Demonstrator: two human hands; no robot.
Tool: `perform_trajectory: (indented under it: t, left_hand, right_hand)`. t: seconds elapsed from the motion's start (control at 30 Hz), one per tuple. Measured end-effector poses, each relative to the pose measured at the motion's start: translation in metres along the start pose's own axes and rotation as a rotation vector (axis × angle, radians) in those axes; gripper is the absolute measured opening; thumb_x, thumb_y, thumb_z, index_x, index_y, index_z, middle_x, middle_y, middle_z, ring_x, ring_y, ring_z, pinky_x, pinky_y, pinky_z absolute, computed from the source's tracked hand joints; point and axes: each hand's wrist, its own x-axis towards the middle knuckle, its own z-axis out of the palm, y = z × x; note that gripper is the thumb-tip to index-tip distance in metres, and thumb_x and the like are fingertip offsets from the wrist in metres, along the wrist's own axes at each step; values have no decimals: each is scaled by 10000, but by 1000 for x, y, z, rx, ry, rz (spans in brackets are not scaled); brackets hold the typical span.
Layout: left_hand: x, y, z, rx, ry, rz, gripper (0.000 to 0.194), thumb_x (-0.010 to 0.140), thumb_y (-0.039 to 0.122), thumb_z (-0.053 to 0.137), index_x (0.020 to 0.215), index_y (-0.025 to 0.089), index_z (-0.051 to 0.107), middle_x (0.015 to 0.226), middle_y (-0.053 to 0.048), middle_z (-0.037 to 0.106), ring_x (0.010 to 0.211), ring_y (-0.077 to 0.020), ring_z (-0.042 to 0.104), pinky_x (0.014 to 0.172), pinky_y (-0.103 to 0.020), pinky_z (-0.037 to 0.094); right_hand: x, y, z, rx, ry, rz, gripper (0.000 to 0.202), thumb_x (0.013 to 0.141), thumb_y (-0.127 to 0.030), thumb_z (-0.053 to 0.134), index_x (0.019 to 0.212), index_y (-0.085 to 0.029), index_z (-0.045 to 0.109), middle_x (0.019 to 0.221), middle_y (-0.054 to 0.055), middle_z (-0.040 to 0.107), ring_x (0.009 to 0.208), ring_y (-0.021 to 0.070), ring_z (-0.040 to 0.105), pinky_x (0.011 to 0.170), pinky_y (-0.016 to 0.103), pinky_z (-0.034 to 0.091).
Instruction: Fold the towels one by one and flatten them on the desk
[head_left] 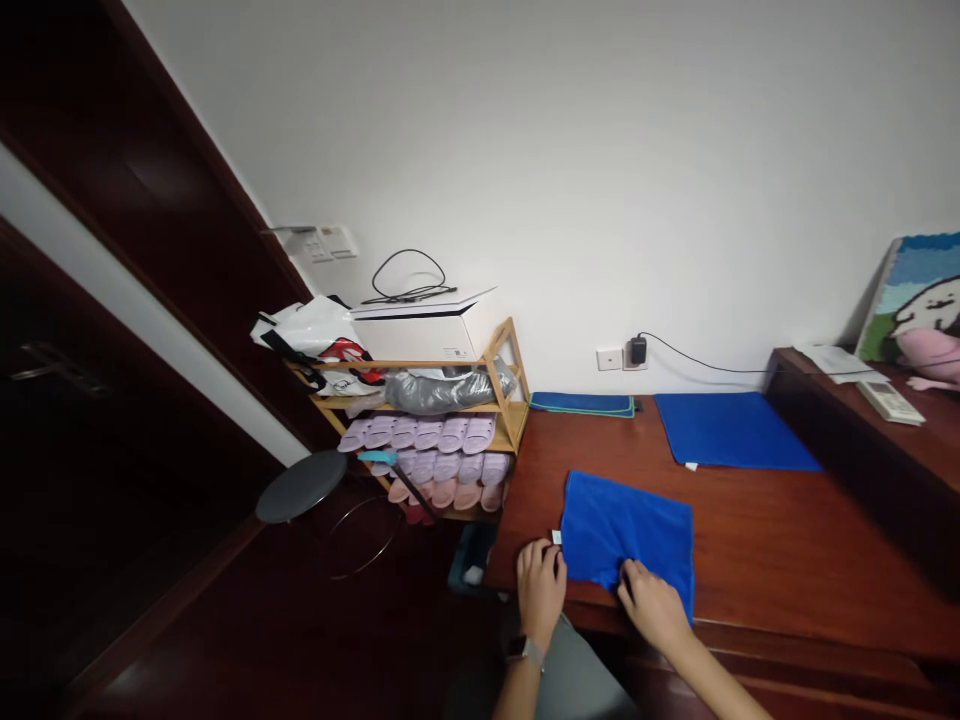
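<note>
A blue cloth (637,525) with a small white tag lies unevenly on the brown table near its front edge. My right hand (654,605) is closed on the cloth's near part, where the fabric puckers around the fingers. My left hand (540,585) rests on the table just left of the cloth, below the tag. Its fingers are slightly bent, with the thumb side beside the cloth's edge, and nothing shows in them. A second blue cloth (731,430) lies flat farther back on the right. Against the wall is a folded darker blue cloth (581,403) with a green border.
The brown table (780,550) meets a raised ledge at right, holding a remote control (890,402), papers and a pink plush toy (930,355). A wooden rack (510,425) with several slippers stands left of the table, near a round stool (301,486). A plugged-in adapter's cable (705,362) runs along the wall.
</note>
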Motion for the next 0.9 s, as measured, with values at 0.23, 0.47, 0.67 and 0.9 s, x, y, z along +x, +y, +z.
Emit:
perform_trajectory:
  t: [0.23, 0.47, 0.67, 0.9]
  left_hand:
    - [-38, 46, 21, -491, 32, -386, 388, 948, 441, 519, 1099, 202, 783, 1138, -159, 776, 1101, -309, 714, 1022, -475, 544]
    - [-28, 51, 3, -841, -19, -568, 465, 789, 605, 647, 923, 177, 772, 999, -153, 797, 968, -318, 743, 899, -429, 579]
    - [-35, 60, 0, -1209, -20, -803, 364, 788, 526, 644, 945, 199, 677, 977, -116, 771, 945, -260, 746, 856, -380, 594]
    - [-42, 56, -1, -1177, -79, -795, 391, 876, 532, 493, 1098, 236, 619, 1095, -114, 725, 987, -247, 733, 852, -385, 602]
  right_hand:
    - [8, -23, -19, -19, 11, -149, 413, 885, -246, 547, 1281, -220, 662, 1252, 151, 719, 1115, 318, 687, 906, 383, 527]
    - [19, -38, -8, 558, -95, -213, 315, 925, -379, 535, 1169, -251, 687, 1052, 58, 762, 1010, 241, 719, 941, 352, 522]
    - [10, -28, 14, 985, -7, -34, 529, 793, -661, 664, 1025, -196, 761, 868, 55, 759, 780, 239, 689, 770, 356, 546]
    - [3, -6, 1, 996, 113, 76, 529, 751, -684, 660, 927, -204, 795, 788, 55, 745, 696, 229, 635, 700, 364, 532]
